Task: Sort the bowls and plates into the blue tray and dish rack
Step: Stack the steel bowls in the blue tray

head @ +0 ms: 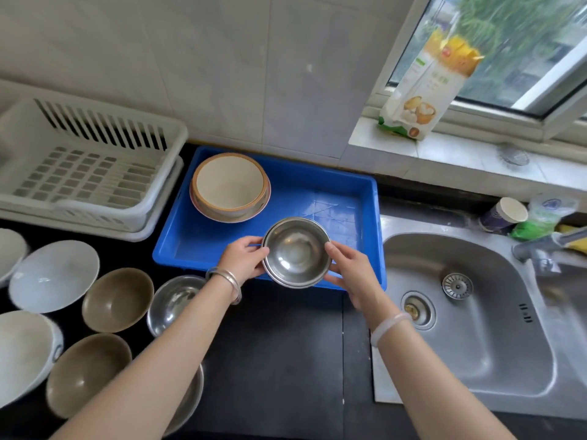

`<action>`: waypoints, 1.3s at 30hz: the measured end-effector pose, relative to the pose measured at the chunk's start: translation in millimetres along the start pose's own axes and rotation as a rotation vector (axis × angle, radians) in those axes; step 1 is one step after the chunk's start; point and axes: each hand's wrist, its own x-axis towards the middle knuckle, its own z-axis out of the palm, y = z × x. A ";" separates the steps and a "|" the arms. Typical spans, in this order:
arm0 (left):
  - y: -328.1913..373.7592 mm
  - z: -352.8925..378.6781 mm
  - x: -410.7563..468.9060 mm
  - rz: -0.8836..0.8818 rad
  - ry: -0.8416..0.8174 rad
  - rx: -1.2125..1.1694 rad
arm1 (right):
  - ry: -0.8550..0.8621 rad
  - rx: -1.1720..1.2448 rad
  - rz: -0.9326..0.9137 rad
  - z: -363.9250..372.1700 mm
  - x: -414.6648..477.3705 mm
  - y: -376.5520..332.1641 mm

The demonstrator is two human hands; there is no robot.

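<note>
Head camera view of a kitchen sorting job: a person's left hand (pixel 246 258) and right hand (pixel 347 269) grip opposite sides of a steel bowl (pixel 296 251), apparently two nested, held above the near edge of the blue tray (pixel 370 217). A cream bowl (pixel 229 182) on a pink plate (pixel 265 206) already sits in the tray's far left corner, while the white dish rack (pixel 92 166) to the left stands empty. On the dark table (pixel 279 350), a white bowl (pixel 54 276), two brown bowls (pixel 118 299) and another steel bowl (pixel 174 303) wait. To finish this step cleanly, the bowl would best be kept level, carried past the rim and lowered onto the bare tray floor beside the cream bowl, both hands letting go only once it rests flat. The sink (pixel 460 312) lies right.
</note>
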 end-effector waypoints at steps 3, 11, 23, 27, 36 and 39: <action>10.1 19.5 24.8 -0.023 0.019 -0.001 | 0.015 0.034 0.028 -5.1 26.6 -13.6; 8.2 51.6 85.3 -0.107 0.070 -0.066 | 0.077 0.002 0.116 -10.0 93.0 -20.5; -1.5 59.3 125.6 -0.145 0.056 -0.285 | 0.113 0.072 0.117 -7.8 143.1 -7.1; -7.0 61.1 129.3 -0.196 0.047 -0.365 | 0.135 0.107 0.099 -2.5 153.2 -6.8; -2.6 74.0 146.9 -0.075 0.098 -0.496 | 0.160 0.190 0.086 10.5 180.1 -15.1; -0.8 75.1 149.5 -0.060 0.112 -0.487 | 0.159 0.197 0.092 11.3 184.0 -14.0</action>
